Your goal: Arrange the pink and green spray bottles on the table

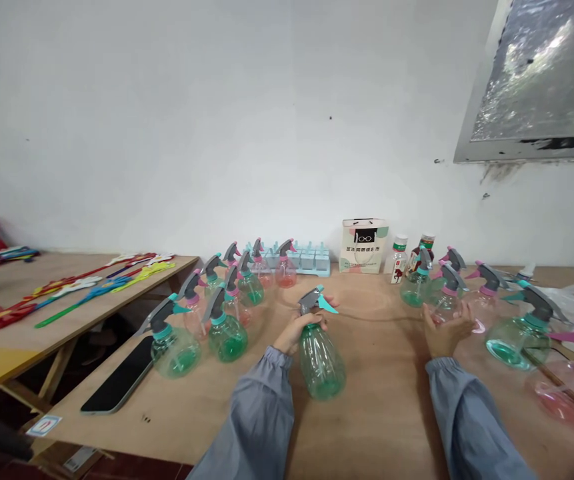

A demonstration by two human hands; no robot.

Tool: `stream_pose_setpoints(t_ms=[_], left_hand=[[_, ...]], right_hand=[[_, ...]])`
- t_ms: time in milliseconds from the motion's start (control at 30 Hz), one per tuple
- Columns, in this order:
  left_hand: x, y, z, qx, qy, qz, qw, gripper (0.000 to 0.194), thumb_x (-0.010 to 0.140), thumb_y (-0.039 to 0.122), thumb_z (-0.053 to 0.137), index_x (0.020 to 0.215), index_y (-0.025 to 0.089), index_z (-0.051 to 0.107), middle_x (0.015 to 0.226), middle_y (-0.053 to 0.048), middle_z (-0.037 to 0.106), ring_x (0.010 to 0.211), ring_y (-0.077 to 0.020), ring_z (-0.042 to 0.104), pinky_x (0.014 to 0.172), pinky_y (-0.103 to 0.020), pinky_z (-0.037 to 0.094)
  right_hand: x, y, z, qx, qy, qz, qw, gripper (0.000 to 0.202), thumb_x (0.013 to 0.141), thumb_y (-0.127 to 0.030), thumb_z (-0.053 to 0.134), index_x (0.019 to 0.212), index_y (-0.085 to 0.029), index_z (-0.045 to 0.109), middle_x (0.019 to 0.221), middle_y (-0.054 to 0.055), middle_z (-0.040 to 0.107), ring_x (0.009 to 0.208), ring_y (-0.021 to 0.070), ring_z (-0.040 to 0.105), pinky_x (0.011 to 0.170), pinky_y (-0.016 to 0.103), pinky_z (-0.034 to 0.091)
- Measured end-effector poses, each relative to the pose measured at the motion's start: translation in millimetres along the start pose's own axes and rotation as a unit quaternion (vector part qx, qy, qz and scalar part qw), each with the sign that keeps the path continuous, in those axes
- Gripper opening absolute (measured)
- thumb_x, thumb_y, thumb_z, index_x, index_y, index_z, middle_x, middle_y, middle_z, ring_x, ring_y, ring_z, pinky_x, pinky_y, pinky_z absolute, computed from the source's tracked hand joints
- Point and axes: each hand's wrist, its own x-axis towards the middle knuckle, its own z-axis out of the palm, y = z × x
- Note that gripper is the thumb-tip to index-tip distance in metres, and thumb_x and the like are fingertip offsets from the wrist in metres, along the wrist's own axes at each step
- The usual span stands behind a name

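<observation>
My left hand [303,327] is wrapped round the neck of a green spray bottle [323,367] with a grey and teal trigger head, tilted a little, in the middle of the table. On the right, my right hand [447,328] has its fingers round the lower part of a clear pinkish spray bottle [447,300] with a grey and pink head. Several green and pink spray bottles stand left of my left hand, among them a green one [227,337]. More surround my right hand, including a large green one [519,340].
A black phone [119,377] lies at the table's left edge. Along the wall are a light blue rack [311,261], a paper bag [363,250] and a small white bottle [397,261]. Colourful hand-shaped items [71,287] lie on another table [11,333] at the left.
</observation>
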Motion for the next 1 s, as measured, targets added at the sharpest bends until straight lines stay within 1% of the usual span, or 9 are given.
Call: stream_pose_setpoints(t_ms=[100,167,333,400,533,700,767,900,1000], left_hand=[[2,-7,2.3,-0.029,0.053,-0.032,0.998,0.028,0.051,0.023,0.064,0.078,0.015,0.068,0.080,-0.006,0.073,0.056,-0.0118,0.058,0.056,-0.024,0.044],[3,-11,4.3,-0.041,0.078,-0.052,0.995,0.025,0.048,0.022,0.061,0.073,0.016,0.066,0.074,-0.004,0.071,0.056,-0.0126,0.059,0.054,-0.023,0.042],[1,-13,7.1,-0.018,0.030,-0.036,0.999,0.033,0.049,0.022,0.063,0.082,0.018,0.067,0.079,-0.003,0.071,0.055,-0.0111,0.058,0.062,-0.027,0.046],[2,-13,6.5,-0.025,0.049,-0.032,0.998,0.032,0.049,0.022,0.064,0.081,0.018,0.066,0.079,-0.003,0.071,0.054,-0.0103,0.056,0.062,-0.027,0.047],[6,-15,4.9,-0.056,0.112,-0.054,0.991,0.025,0.046,0.023,0.061,0.070,0.017,0.061,0.071,-0.003,0.068,0.053,-0.0107,0.055,0.055,-0.024,0.042],[4,-15,7.3,-0.049,0.075,-0.032,0.995,0.034,0.048,0.020,0.063,0.082,0.017,0.065,0.081,-0.003,0.072,0.054,-0.0102,0.057,0.059,-0.025,0.045],[2,-15,7.5,-0.048,0.083,-0.018,0.995,0.032,0.050,0.021,0.063,0.082,0.017,0.065,0.079,-0.003,0.072,0.055,-0.0108,0.059,0.060,-0.025,0.045],[3,-17,6.3,-0.026,0.153,-0.002,0.988,0.020,0.049,0.024,0.063,0.069,0.017,0.061,0.067,-0.002,0.068,0.051,-0.0116,0.058,0.053,-0.024,0.043],[4,-18,5.7,-0.016,0.158,0.009,0.987,0.023,0.050,0.023,0.064,0.072,0.018,0.063,0.073,-0.002,0.071,0.052,-0.0120,0.059,0.053,-0.024,0.044]], right_hand=[[-4,5,5,-0.025,-0.043,0.027,0.998,0.099,0.076,-0.068,0.060,0.143,-0.004,0.027,0.140,0.031,0.039,0.132,0.0467,0.036,0.102,0.068,0.030],[-7,8,7,-0.037,-0.078,0.043,0.995,0.097,0.078,-0.066,0.058,0.144,-0.002,0.026,0.141,0.032,0.037,0.131,0.0478,0.037,0.101,0.067,0.032],[-10,11,7,-0.021,-0.091,0.051,0.994,0.085,0.081,-0.054,0.059,0.143,-0.004,0.030,0.141,0.032,0.038,0.132,0.0452,0.037,0.105,0.063,0.031],[-14,9,7,-0.006,-0.091,0.050,0.995,0.086,0.079,-0.052,0.061,0.143,-0.004,0.029,0.141,0.031,0.038,0.132,0.0450,0.036,0.105,0.065,0.031],[-27,-11,4,0.027,-0.122,0.040,0.991,0.088,0.078,-0.053,0.062,0.143,-0.004,0.028,0.139,0.029,0.038,0.130,0.0427,0.038,0.104,0.063,0.032],[-49,-48,0,0.083,-0.157,0.009,0.984,0.084,0.081,-0.056,0.060,0.142,-0.007,0.030,0.135,0.024,0.042,0.128,0.0358,0.042,0.106,0.055,0.035],[-56,-57,-1,0.107,-0.170,-0.001,0.980,0.083,0.081,-0.056,0.060,0.143,-0.010,0.028,0.136,0.022,0.041,0.128,0.0340,0.042,0.106,0.053,0.036],[-63,-61,1,0.133,-0.194,-0.001,0.972,0.083,0.081,-0.056,0.061,0.143,-0.013,0.027,0.137,0.021,0.039,0.129,0.0323,0.041,0.107,0.052,0.036],[-65,-60,2,0.141,-0.201,0.003,0.969,0.083,0.081,-0.054,0.061,0.143,-0.013,0.025,0.138,0.021,0.039,0.130,0.0317,0.040,0.108,0.052,0.035]])
